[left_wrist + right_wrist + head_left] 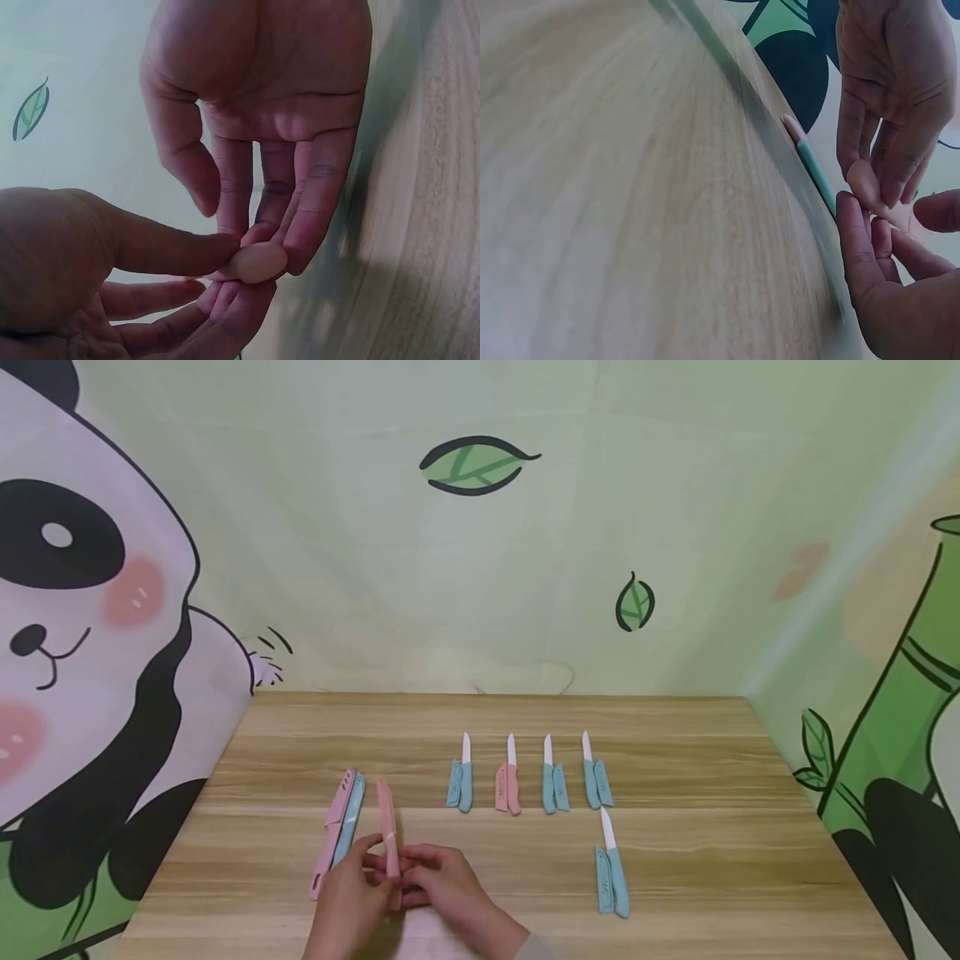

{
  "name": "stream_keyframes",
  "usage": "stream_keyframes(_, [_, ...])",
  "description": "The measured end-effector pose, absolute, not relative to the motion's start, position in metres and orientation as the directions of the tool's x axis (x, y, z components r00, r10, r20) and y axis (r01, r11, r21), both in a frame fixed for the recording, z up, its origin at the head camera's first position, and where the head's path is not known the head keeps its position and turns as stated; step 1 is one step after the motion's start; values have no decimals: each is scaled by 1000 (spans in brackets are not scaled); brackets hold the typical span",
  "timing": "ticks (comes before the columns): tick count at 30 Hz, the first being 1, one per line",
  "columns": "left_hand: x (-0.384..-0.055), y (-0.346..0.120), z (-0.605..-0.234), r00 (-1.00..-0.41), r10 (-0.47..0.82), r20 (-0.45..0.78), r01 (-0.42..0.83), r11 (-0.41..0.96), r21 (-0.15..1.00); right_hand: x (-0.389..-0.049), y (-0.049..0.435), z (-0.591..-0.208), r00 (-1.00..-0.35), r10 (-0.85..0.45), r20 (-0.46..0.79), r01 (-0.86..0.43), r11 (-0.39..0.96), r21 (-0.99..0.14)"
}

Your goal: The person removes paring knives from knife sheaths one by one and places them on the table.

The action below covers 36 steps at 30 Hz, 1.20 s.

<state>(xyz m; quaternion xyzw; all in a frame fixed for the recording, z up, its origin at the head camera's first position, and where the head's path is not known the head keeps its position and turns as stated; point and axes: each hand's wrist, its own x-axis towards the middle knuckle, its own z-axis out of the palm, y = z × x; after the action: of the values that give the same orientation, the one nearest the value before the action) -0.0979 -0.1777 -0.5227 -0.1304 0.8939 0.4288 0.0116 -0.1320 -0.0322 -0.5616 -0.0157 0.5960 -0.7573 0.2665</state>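
Note:
My left hand (pixel 354 893) pinches a pink paring knife (pixel 387 822) between thumb and fingers, near its handle. The knife is held tilted above the table, its far end pointing away from me, with no white blade showing. My right hand (pixel 453 885) is at the knife's right side, fingertips touching it near the handle. In the left wrist view, the right hand's thumb stands apart from the rounded handle end (pixel 259 262). Just left of my hands, a pink sheathed knife (pixel 337 822) and a blue sheathed knife (pixel 350 818) lie side by side.
Blue knives with white blades, each beside its sheath, lie in a row at the back right, among them one pink knife (pixel 513 781). Another blue knife (pixel 617 877) with its sheath (pixel 603 881) lies nearer on the right. Behind the wooden table (pixel 720 860) hangs a panda-print cloth (pixel 337 527).

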Motion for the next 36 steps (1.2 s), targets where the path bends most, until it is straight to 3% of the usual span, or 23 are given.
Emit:
stream_keyframes(15, [-94, -166, -519, -967, -104, -234, -255, 438, 862, -131, -13, -561, -864, -410, -292, 366, -113, -924])
stream_keyframes(36, [-97, -142, -528, -969, 76, -235, -200, 317, 927, -131, 26, -560, -871, -397, -291, 354, -95, -930])
